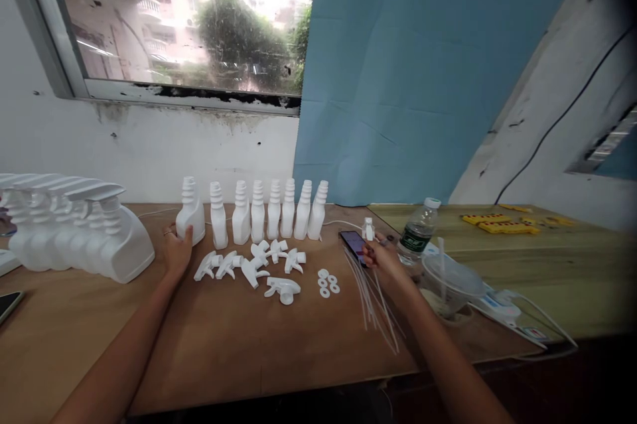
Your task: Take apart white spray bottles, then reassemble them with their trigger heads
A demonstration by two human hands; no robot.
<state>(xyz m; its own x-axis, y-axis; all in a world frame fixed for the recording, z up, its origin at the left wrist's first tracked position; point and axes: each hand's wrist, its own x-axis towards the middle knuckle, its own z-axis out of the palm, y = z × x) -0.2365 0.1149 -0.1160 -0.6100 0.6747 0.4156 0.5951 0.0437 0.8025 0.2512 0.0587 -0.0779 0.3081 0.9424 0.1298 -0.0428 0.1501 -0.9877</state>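
Observation:
My left hand [178,248] is wrapped round the base of a white bottle [192,212] at the left end of a row of upright white bottles [273,212]. Near the phone [353,245], the fingers of my right hand [381,251] are closed on a small white part [368,229]. White spray heads [253,268] lie in front of the row, with several white rings [324,282] to their right. Thin clear tubes [368,291] spread over the brown table below my right hand.
More white bottles [64,231] stand close together at the far left, beside another phone [8,304]. To the right are a water bottle [419,231], a lidded cup with a straw [450,281], a power strip [502,308] and yellow pieces [507,227].

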